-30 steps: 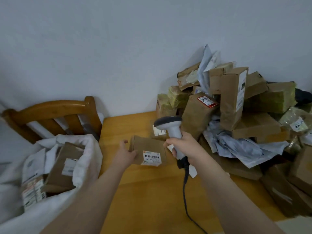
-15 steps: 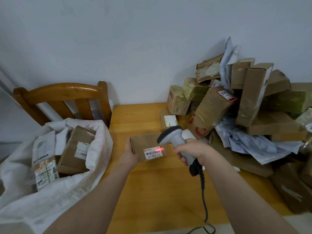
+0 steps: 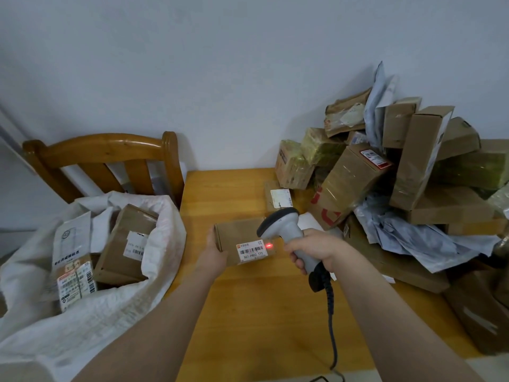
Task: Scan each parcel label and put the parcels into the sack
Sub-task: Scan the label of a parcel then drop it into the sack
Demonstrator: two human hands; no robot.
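Note:
My left hand (image 3: 212, 253) holds a small flat cardboard parcel (image 3: 238, 234) by its left end, just above the wooden table (image 3: 264, 312). Its white barcode label (image 3: 251, 251) faces me, with a red scanner dot at the label's right edge. My right hand (image 3: 316, 249) grips the handle of a grey barcode scanner (image 3: 283, 223), its head pointing down at the label. The scanner's black cable (image 3: 332, 321) runs toward me. A white woven sack (image 3: 115, 304) stands open at the left with several parcels inside.
A large pile of cardboard boxes and grey mailer bags (image 3: 407, 188) fills the table's right side and back corner. A wooden chair (image 3: 104, 164) stands behind the sack against the white wall. A brown box (image 3: 479, 312) lies at the right front edge.
The scanner head came down over the parcel and a red dot lit on the label. My view shifted left, showing more of the sack and chair.

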